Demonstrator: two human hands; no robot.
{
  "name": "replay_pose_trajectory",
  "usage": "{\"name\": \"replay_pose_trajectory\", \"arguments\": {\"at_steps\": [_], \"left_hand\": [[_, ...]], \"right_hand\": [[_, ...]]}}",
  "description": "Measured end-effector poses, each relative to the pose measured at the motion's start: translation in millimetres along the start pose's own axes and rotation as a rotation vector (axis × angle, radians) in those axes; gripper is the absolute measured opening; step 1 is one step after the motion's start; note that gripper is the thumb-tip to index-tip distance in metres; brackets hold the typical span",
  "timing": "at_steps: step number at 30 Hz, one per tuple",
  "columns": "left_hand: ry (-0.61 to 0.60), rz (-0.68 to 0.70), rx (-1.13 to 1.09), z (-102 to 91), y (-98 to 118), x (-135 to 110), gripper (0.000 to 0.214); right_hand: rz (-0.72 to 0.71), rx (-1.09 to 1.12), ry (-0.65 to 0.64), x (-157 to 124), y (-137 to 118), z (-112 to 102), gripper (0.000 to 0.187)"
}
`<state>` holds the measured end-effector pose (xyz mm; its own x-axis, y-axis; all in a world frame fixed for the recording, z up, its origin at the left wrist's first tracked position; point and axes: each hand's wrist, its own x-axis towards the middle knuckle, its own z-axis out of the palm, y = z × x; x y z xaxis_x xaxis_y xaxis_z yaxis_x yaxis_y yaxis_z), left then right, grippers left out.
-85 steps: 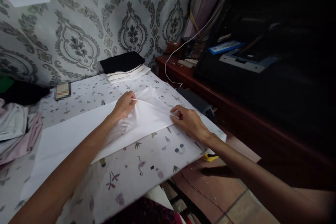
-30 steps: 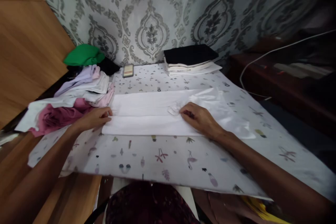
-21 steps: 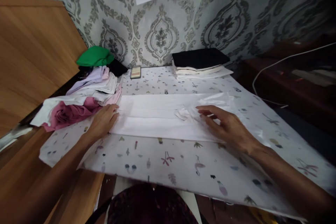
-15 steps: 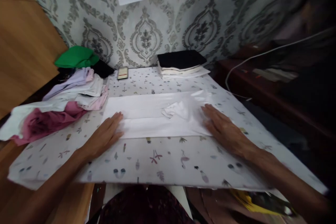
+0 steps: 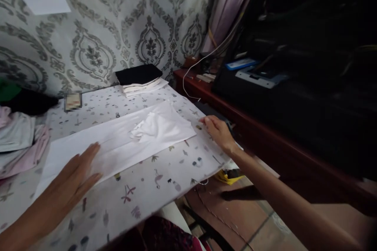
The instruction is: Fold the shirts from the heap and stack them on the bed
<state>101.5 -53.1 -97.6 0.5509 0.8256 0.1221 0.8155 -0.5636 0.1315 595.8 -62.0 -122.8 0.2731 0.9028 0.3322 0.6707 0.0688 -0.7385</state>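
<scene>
A white garment point(image 5: 91, 135) lies folded into a long flat strip on the table, with a crumpled bunch of its cloth point(image 5: 157, 127) on top toward the right end. My left hand point(image 5: 78, 170) rests on the strip's left part, fingers stretched out and thumb apart. Beyond the garment's right end, my right hand point(image 5: 217, 128) hovers by the table's right edge. Its fingers are loosely bent, and I see nothing in them.
The table point(image 5: 165, 172) wears a white printed cover. At the back stands a folded stack point(image 5: 140, 76), black on top of white. Loose clothes point(image 5: 17, 133) lie at the left beside a small blurred box point(image 5: 73, 101). A white cable point(image 5: 184, 82) hangs over a dark red cabinet point(image 5: 224, 100) at right.
The view has turned to the right. My right hand has come off the garment and moved out past its right end. My left hand stays on the left part.
</scene>
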Motion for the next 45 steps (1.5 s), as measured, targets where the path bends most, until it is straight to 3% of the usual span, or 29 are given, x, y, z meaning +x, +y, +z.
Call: {"name": "replay_pose_trajectory", "arguments": {"at_steps": [2, 5, 9, 15, 22, 29, 34, 38, 45], "left_hand": [[-0.066, 0.019, -0.064, -7.2, 37, 39, 0.063], [-0.206, 0.161, -0.155, -7.6, 88, 99, 0.061], [-0.257, 0.255, -0.224, 7.9, 121, 154, 0.06], [-0.259, 0.246, -0.207, 39.4, 120, 174, 0.058], [-0.158, 0.298, -0.121, 54.6, 117, 173, 0.057], [-0.091, 0.243, -0.17, 46.9, 116, 181, 0.052], [0.007, 0.117, -0.158, 35.1, 112, 223, 0.04], [0.025, 0.056, -0.051, 38.3, 110, 251, 0.026], [0.074, -0.024, -0.022, 42.5, 108, 254, 0.022]], "right_hand": [[-0.039, -0.107, -0.08, -8, -3, -4, 0.041], [-0.079, -0.18, -0.163, -15, -12, -2, 0.024], [-0.09, -0.118, -0.196, -11, -22, 2, 0.011], [-0.07, 0.021, -0.244, -2, -28, 1, 0.014], [-0.034, -0.224, -0.255, -2, -27, 8, 0.007], [-0.078, -0.317, -0.168, -6, -21, 18, 0.023], [-0.067, -0.306, -0.169, -5, -22, 17, 0.023], [-0.064, -0.261, -0.167, -3, -22, 16, 0.021], [-0.068, -0.205, -0.162, 0, -18, 16, 0.021]]}}
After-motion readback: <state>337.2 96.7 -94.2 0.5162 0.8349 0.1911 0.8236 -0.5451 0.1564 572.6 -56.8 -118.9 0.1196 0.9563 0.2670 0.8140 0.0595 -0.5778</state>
